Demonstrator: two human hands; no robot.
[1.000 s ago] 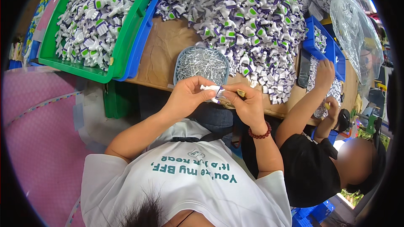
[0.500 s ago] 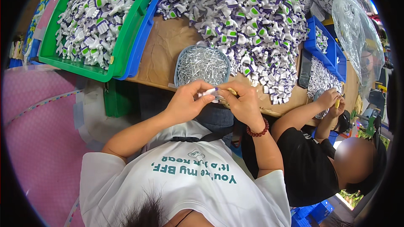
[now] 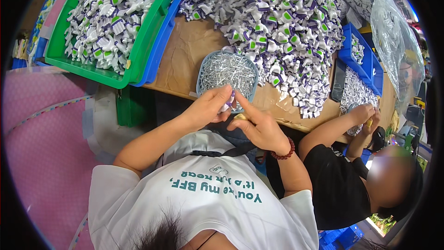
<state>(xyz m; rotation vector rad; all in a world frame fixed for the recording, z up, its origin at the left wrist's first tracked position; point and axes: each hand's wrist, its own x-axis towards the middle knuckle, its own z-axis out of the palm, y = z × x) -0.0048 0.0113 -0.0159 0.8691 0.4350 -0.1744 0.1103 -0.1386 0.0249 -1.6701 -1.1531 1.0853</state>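
Two hands [image 3: 209, 106] [image 3: 263, 127] over the bench's [image 3: 178, 55] near edge: left's pinching a white-and-purple figurine part [image 3: 226, 107] by the pin tub [image 3: 200, 84]; right's spread, index close, contact unclear. Looks mid-handling; next move probably wants a steady left pinch. Teal lettering [image 3: 208, 184] on the T-shirt [image 3: 185, 213], no brand I can spot.

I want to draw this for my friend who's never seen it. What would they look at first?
Probably the huge heap of little white, purple and green figures, piled on the table beyond the person. To its left, a big green tray is full of similar ones. Nearer, a bluish-grey tub of shiny metal pins sits just past the left hand, which holds a small white-and-purple piece.
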